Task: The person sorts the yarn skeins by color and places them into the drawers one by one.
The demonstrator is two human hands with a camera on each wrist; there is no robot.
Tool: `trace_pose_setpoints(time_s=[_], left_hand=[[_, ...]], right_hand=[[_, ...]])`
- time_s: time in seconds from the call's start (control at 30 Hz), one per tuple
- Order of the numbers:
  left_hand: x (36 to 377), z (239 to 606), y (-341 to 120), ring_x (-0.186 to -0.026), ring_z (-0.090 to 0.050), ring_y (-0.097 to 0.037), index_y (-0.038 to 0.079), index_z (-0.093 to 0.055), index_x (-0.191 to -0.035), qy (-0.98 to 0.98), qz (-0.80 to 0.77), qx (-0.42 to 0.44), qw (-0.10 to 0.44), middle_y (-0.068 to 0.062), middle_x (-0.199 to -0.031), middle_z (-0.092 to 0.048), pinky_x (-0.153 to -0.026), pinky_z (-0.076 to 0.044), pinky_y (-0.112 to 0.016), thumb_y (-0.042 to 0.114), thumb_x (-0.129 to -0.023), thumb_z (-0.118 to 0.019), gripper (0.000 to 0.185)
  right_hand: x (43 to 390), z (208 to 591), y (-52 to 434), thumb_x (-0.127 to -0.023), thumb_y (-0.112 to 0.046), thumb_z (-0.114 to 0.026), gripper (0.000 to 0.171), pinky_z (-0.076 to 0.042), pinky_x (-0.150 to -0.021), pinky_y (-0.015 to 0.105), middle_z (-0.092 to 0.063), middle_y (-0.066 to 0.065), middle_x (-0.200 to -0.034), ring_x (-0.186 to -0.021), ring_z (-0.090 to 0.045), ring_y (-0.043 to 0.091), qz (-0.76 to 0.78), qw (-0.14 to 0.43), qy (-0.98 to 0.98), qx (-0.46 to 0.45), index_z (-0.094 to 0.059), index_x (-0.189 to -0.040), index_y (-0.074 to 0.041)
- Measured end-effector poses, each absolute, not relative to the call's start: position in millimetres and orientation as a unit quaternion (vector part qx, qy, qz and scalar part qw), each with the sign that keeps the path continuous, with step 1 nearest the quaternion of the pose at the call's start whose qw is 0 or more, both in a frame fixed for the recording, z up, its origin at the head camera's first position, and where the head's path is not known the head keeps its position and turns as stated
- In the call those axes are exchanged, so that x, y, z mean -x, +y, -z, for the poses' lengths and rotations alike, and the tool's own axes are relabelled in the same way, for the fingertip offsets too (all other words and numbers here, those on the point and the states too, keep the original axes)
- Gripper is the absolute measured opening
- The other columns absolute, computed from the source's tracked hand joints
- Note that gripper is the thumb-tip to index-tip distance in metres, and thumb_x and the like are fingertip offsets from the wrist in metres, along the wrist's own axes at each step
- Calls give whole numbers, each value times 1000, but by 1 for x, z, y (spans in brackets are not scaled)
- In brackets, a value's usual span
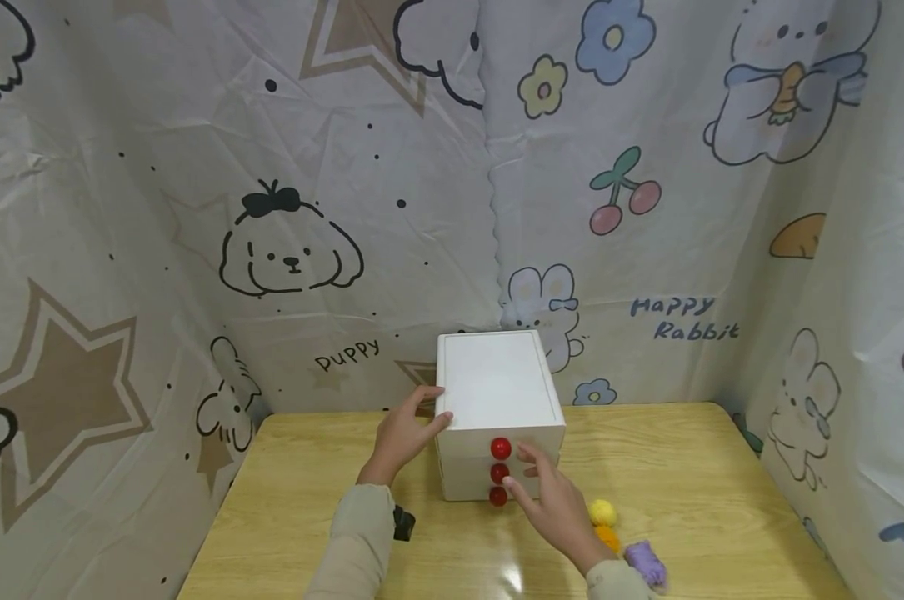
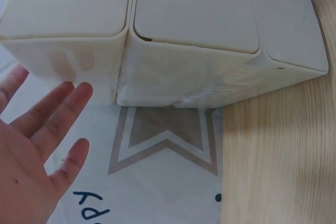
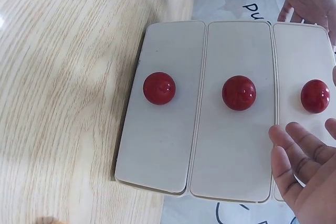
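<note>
Seemingly bracing the white three-drawer box (image 1: 498,392) with an open left hand (image 1: 407,433), the empty, open-fingered right hand (image 1: 552,500) next needs to pinch a red knob (image 1: 500,448).

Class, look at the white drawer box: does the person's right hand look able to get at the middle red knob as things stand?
Probably yes. The right hand is open just beside the drawer fronts, and nothing lies between its fingers and the middle red knob. The left hand rests on the box's other side, out of the way.
</note>
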State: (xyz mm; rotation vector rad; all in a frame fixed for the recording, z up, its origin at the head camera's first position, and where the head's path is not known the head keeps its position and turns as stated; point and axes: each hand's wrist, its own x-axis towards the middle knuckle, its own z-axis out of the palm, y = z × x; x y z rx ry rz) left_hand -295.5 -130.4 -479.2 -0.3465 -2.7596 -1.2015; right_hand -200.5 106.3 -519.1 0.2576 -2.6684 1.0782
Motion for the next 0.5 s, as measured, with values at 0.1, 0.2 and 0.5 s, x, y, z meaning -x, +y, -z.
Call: trace_pose_setpoints(time_s=[0.1,0.2,0.5], left_hand=[[296,482,-132,-109,-64,-25,34,-55,-130,-908,402,110,49,6,-137,-57,-80,-49,-43,48,-88,-66,46],[297,484,-133,-110,-64,-25,35,-54,-130,-903,413,111,42,5,-137,-57,-83,-49,-48,48,-88,-66,46],[299,484,-133,-109,-64,-24,36,-54,-128,-886,450,109,17,-1,-127,-63,-87,-50,-50,51,-86,-68,47]], right_hand=[[202,519,104,-90,-34,-68,54,-54,-78,44,-63,5,-126,-101,-65,21,-377,126,-913,-91,-46,-137,-17],[203,518,102,-91,-33,-67,53,-54,-78,44,-63,5,-125,-101,-65,22,-385,123,-910,-94,-46,-137,-17],[207,517,99,-92,-32,-65,52,-55,-78,45,-61,10,-126,-98,-68,25,-406,94,-905,-85,-42,-137,-18]])
